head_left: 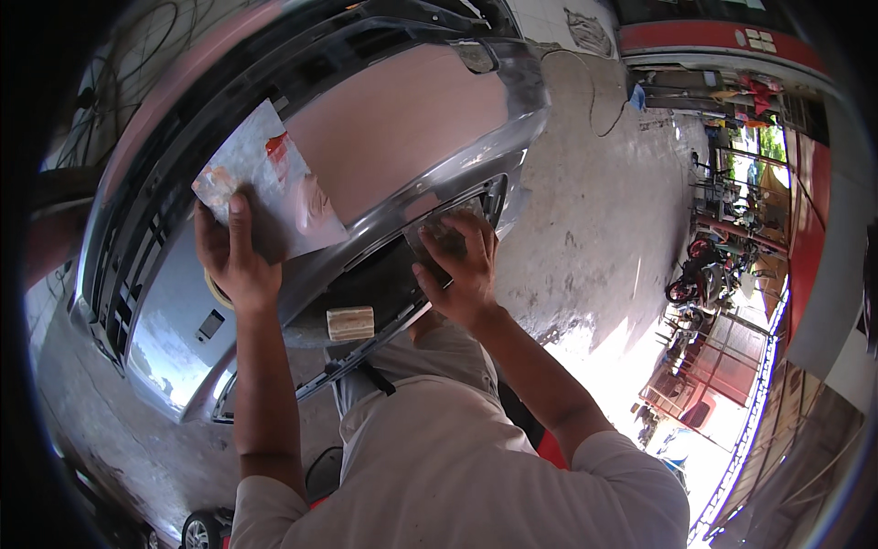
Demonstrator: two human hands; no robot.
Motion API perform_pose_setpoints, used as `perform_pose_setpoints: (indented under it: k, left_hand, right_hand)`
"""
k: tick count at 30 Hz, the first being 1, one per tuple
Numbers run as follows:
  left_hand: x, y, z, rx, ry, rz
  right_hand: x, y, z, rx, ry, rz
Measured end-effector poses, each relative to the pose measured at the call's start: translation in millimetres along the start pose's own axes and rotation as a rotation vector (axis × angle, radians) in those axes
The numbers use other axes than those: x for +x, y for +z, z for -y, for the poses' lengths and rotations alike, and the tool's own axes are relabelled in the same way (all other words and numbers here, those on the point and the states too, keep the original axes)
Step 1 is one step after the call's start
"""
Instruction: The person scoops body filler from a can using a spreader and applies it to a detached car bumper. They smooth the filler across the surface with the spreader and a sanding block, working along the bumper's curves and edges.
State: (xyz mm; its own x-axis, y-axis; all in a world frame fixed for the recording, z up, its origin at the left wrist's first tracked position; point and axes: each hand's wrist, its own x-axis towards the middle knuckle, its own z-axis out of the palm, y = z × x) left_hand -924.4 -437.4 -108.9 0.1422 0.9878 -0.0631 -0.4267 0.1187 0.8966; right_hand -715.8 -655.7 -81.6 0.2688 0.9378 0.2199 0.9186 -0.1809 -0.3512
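My left hand (242,261) grips the lower left edge of a flat mixing board (274,206), thumb on top. Pinkish filler paste (313,203) and a red smear (277,154) lie on the board. My right hand (468,284) has its fingers bent around a thin, flat spreader (419,234), held low over the bumper's opening. Beneath both hands is a grey car bumper (183,288) with a broad, dull pink patch (402,114). Part of a yellow ring (218,291) shows behind my left wrist; its kind is hidden.
A small tan block (351,323) rests on the bumper near my body. Concrete floor (585,229) stretches to the right, with a thin cable (599,101) across it. Farther right stand a motorcycle (690,279) and racks of clutter. A car wheel (201,531) shows at lower left.
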Motion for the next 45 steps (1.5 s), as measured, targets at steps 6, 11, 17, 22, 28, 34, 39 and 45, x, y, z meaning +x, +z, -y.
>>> perform_pose_setpoints:
  k: [6, 11, 17, 22, 28, 34, 39, 45]
  left_hand:
    - [-2.7, 2.4, -3.4, -0.032, -0.025, -0.005]
    - [-2.0, 3.8, -0.2, -0.06, -0.017, -0.03]
    - [-2.9, 1.6, -2.9, 0.005, -0.01, -0.016]
    - [-3.6, 2.9, -1.0, -0.055, 0.002, -0.021]
    - [-3.3, -2.3, 1.1, 0.0, 0.008, -0.021]
    - [-3.9, 1.2, -0.9, -0.002, 0.003, -0.017]
    - [-2.6, -0.7, 3.4, -0.016, -0.001, -0.01]
    - [-1.7, 3.7, 1.6, -0.062, -0.008, -0.033]
  right_hand:
    - [-3.3, 8.3, -1.1, 0.028, 0.009, -0.008]
    - [0.6, 3.1, -2.5, 0.022, 0.033, -0.014]
    - [0.2, -15.6, -2.2, 0.018, 0.028, 0.058]
    - [40.5, -38.2, 4.0, -0.035, -0.012, 0.133]
    - [55.1, -35.3, -0.4, -0.054, -0.067, 0.187]
    - [50.9, -22.2, -6.6, -0.029, -0.047, 0.2]
    - [26.7, -24.0, -2.4, 0.001, -0.011, 0.245]
    - [37.6, -37.4, 8.0, -0.022, -0.029, 0.149]
